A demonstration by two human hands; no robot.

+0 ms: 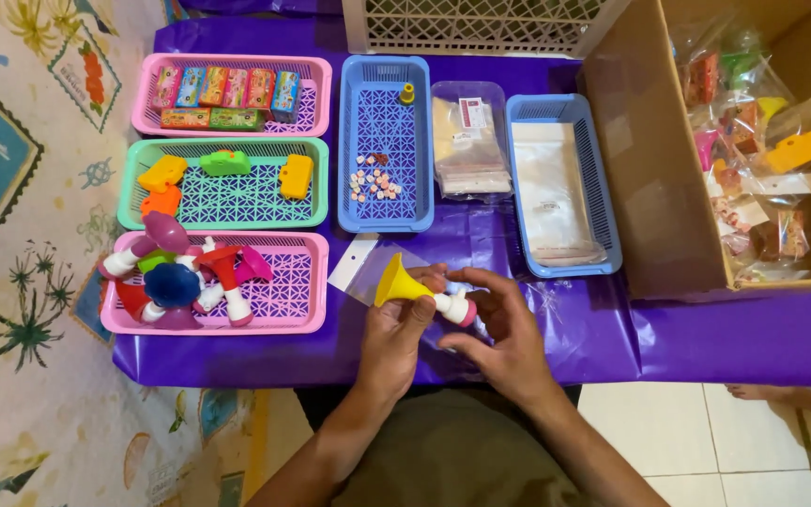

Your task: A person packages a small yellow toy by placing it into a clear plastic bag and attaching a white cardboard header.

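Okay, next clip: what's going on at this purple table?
A person holds a small toy trumpet with a yellow bell over the purple table: the left hand grips the bell end, the right hand the white and pink mouthpiece end. A clear plastic bag lies just behind it. Baskets of toys sit beyond, including a pink basket with more trumpets, and an open cardboard box of bagged items stands at right.

Baskets: five in total, comprising two pink (233,64), one green (223,221) and two blue (424,141) (all plastic mesh). Cardboard boxes (640,160): one. Hands: two.
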